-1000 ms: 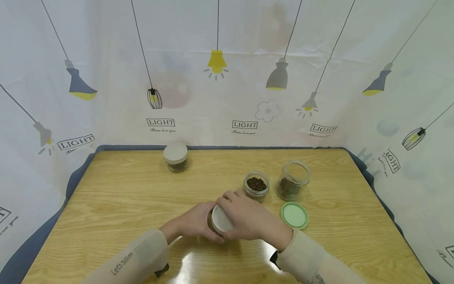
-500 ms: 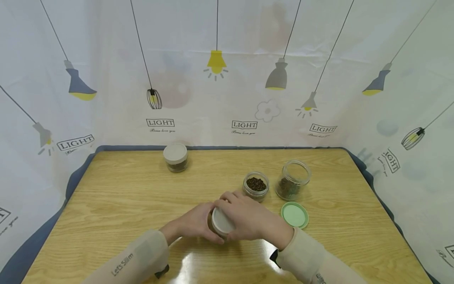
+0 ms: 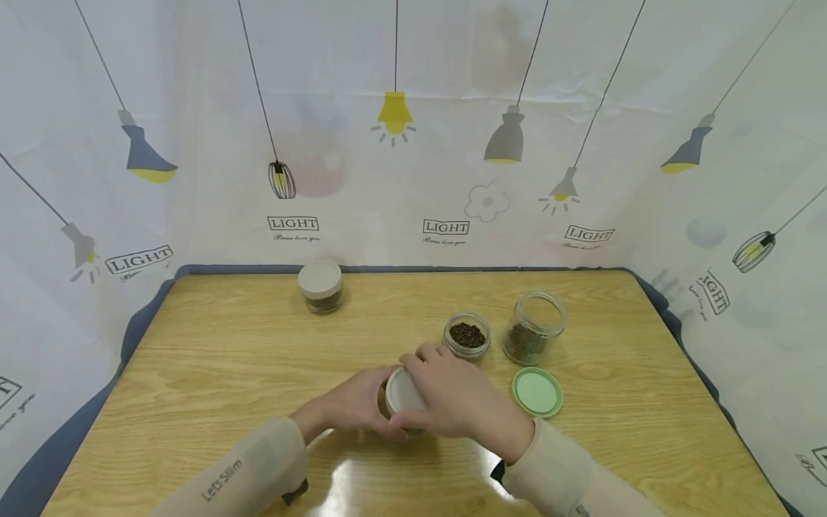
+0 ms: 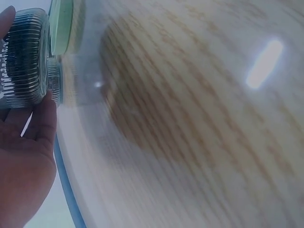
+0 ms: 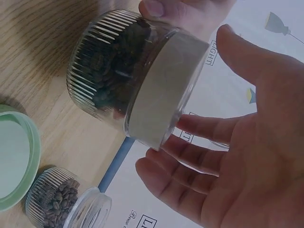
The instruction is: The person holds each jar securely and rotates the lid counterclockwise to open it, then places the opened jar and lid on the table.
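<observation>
My left hand (image 3: 355, 402) grips a small ribbed glass jar (image 5: 114, 66) from the side. Dark coffee beans show through its wall, and a whitish lid (image 5: 166, 90) sits on its mouth. Over the lid, my right hand (image 3: 452, 398) is spread around the rim. In the right wrist view its fingertips reach the lid's edge, while the thumb (image 5: 242, 52) stands a little off it. Just beyond the right hand is an uncovered glass jar of coffee beans (image 3: 466, 336). A green lid (image 3: 538, 392) lies to the right.
At the back right stands a taller lidless glass jar (image 3: 530, 345), partly filled with dark contents. Another jar with a whitish lid (image 3: 320, 287) stands at the back left. A printed curtain (image 3: 388, 179) rises behind the wooden table (image 3: 213, 359).
My right hand has shifted slightly on the lid, its thumb moving left across the near edge. The left hand keeps its hold on the jar. The other things stay put.
</observation>
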`<state>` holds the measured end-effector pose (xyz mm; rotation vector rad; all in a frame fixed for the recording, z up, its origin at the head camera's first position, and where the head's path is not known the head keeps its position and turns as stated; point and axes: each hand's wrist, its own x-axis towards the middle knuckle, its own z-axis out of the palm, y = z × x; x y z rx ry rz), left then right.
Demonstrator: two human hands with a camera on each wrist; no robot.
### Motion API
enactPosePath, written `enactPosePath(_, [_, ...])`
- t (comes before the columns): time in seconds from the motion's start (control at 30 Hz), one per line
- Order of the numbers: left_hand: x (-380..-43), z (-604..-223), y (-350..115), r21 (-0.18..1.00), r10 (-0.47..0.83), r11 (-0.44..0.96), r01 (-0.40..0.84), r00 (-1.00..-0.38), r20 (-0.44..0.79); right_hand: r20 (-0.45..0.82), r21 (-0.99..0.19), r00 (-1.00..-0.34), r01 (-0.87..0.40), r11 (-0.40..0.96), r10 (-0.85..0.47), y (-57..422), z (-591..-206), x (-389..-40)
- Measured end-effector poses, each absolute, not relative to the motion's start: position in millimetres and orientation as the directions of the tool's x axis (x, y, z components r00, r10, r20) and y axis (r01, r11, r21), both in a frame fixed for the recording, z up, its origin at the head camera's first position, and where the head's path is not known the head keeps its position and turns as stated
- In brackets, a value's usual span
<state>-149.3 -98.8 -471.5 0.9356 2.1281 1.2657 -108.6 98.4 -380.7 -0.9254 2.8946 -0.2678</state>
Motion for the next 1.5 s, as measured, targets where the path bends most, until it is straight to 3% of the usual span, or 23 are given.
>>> enactPosePath(0.2, [-150.4, -471.5, -97.8, 0.876, 0.757, 0.348, 0.334, -0.651, -0.052, -0.062, -0.159, -0.819, -0.557, 0.815, -0.571, 96.1, -382.9, -108.2])
enactPosePath(0.5, [-150.8, -474.6, -97.2, 0.882, 0.759, 0.340, 0.328, -0.649, -0.051, -0.095, -0.205, -0.801, -0.565, 0.799, -0.591, 96.0, -382.1, -111.0])
enactPosePath(1.1, [-146.5, -476.2, -97.1, 0.895, 0.747, 0.354, 0.271, -0.658, -0.096, -0.076, -0.230, -0.687, -0.694, 0.683, -0.723, 99.8, -382.5, -115.4])
enactPosePath(1.27, [-146.6, -474.1, -98.4, 0.893, 0.737, 0.360, 0.271, -0.669, -0.094, -0.072, -0.248, -0.700, -0.678, 0.692, -0.711, 99.3, -380.9, -116.0])
enactPosePath(1.5, [-148.7, -471.8, -99.9, 0.892, 0.749, 0.335, 0.302, -0.660, -0.058, 0.003, -0.144, -0.775, -0.626, 0.766, -0.632, 97.1, -378.2, -114.7])
